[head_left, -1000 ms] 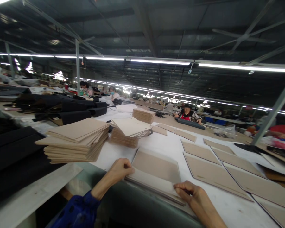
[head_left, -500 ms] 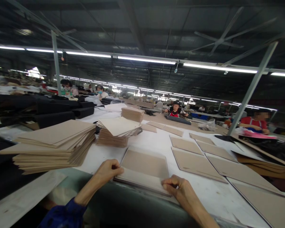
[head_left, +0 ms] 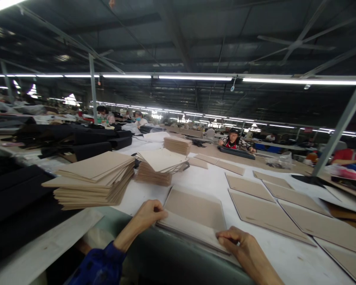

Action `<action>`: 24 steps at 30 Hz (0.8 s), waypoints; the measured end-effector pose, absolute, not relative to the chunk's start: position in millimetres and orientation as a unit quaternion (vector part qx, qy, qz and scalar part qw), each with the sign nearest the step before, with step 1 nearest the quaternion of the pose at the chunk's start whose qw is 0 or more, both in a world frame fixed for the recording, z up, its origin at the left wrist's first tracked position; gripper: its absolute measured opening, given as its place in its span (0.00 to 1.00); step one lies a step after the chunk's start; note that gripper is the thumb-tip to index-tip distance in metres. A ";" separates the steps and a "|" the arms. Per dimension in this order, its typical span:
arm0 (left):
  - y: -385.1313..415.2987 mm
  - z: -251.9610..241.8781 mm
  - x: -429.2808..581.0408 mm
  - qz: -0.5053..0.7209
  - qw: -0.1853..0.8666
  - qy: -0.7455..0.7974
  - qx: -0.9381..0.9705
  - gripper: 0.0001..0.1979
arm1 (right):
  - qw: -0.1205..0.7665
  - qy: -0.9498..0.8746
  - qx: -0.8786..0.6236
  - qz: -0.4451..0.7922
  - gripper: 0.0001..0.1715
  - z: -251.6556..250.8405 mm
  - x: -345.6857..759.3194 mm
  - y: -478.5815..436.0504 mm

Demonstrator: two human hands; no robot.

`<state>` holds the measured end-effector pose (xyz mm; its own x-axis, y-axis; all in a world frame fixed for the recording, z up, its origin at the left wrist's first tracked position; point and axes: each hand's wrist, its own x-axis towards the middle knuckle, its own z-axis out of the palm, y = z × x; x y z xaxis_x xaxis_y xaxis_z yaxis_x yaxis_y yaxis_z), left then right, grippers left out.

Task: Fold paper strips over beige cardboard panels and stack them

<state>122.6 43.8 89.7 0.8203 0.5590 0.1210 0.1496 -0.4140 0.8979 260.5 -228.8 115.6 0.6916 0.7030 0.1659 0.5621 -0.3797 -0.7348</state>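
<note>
A small stack of tan cardboard sheets lies at the near edge of the white table. My left hand is closed on the stack's left near corner, fingers curled over the edge. My right hand is closed on the right near corner, thumb and fingers pinching the top sheets. A blue sleeve covers my left forearm.
A tall pile of cardboard sheets stands to the left, with two smaller piles behind it. Single sheets lie in rows on the right. Black fabric is heaped at far left. Other people sit at the far tables.
The view swung left, then back right. Both hands kept their grip on the stack's near corners; the stack has not visibly moved on the table.
</note>
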 end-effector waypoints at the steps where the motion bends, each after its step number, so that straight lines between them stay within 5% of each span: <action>1: 43.7 90.2 122.3 0.206 0.494 0.220 0.815 0.11 | 0.404 -0.385 -0.825 0.093 0.15 114.8 261.7 -228.7; 17: 46.4 86.6 122.6 0.195 0.472 0.199 0.837 0.13 | 0.310 -0.379 -0.871 0.031 0.10 113.2 262.9 -230.2; 24: 53.3 80.3 125.2 0.227 0.474 0.159 0.836 0.14 | 0.335 -0.385 -0.860 0.017 0.10 105.7 264.8 -238.0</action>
